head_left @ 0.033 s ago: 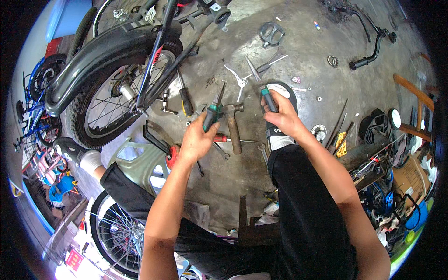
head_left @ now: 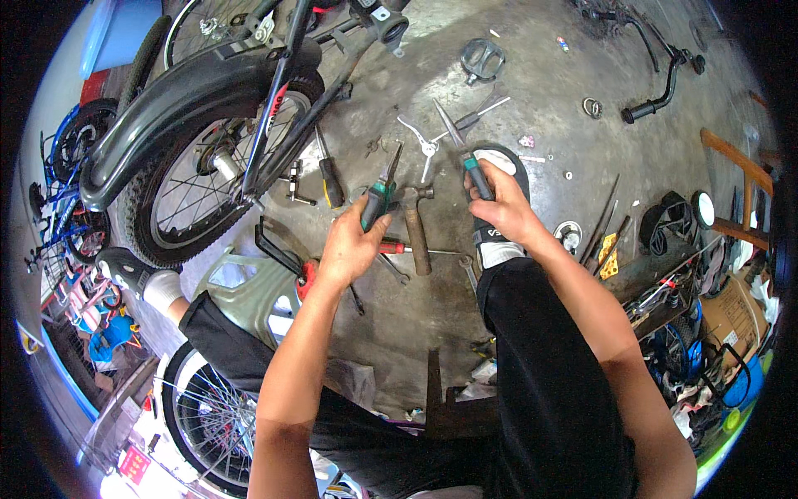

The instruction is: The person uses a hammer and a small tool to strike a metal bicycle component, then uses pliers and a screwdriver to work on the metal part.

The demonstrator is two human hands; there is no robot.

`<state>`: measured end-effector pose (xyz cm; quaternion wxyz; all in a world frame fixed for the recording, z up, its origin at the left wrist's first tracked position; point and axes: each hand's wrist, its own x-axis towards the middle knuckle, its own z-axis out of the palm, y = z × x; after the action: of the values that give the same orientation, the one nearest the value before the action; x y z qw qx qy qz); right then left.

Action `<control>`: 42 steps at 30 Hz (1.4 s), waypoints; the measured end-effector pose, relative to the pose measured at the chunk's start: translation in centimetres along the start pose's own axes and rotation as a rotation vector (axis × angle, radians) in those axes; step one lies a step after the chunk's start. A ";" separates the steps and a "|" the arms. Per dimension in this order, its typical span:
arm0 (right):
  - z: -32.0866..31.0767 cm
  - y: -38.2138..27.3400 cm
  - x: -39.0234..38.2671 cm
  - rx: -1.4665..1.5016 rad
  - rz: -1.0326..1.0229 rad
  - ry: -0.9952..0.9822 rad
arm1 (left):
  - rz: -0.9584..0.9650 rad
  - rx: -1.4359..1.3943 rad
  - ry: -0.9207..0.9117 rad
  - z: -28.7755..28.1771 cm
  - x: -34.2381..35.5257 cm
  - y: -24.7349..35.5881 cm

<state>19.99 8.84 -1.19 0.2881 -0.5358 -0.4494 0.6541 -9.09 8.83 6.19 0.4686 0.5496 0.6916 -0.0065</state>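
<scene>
My left hand (head_left: 353, 247) is closed around what look like needle-nose pliers (head_left: 378, 202) with green and black handles, their thin dark tip pointing away from me. In my right hand (head_left: 505, 204) is a tool with a long tapering metal tip (head_left: 450, 123) and a green and black handle (head_left: 477, 177); its exact kind is unclear. The two tools are apart. Between the hands lies a wooden-handled hammer (head_left: 418, 237) on the floor. A silver three-armed tool (head_left: 429, 147) rests beyond it, close to the right tool's tip. My right shoe (head_left: 503, 170) is under the right hand.
A bicycle wheel (head_left: 158, 195) with a black mudguard (head_left: 137, 116) stands at left. A yellow-black screwdriver (head_left: 330, 179), a red-handled screwdriver (head_left: 393, 247), a wrench (head_left: 469, 270) and a pedal (head_left: 482, 61) lie about. Handlebars (head_left: 661, 100) sit far right; a pale green stool (head_left: 229, 291) is near left.
</scene>
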 end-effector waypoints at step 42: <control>2.8 -2.2 -1.0 -0.636 -0.205 0.267 | -0.162 -0.147 -0.269 -3.3 -1.9 6.6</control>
<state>17.32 8.20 1.29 0.2273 -0.6316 -0.6401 0.3737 -6.25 11.76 12.63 0.5939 0.4504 0.6632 -0.0671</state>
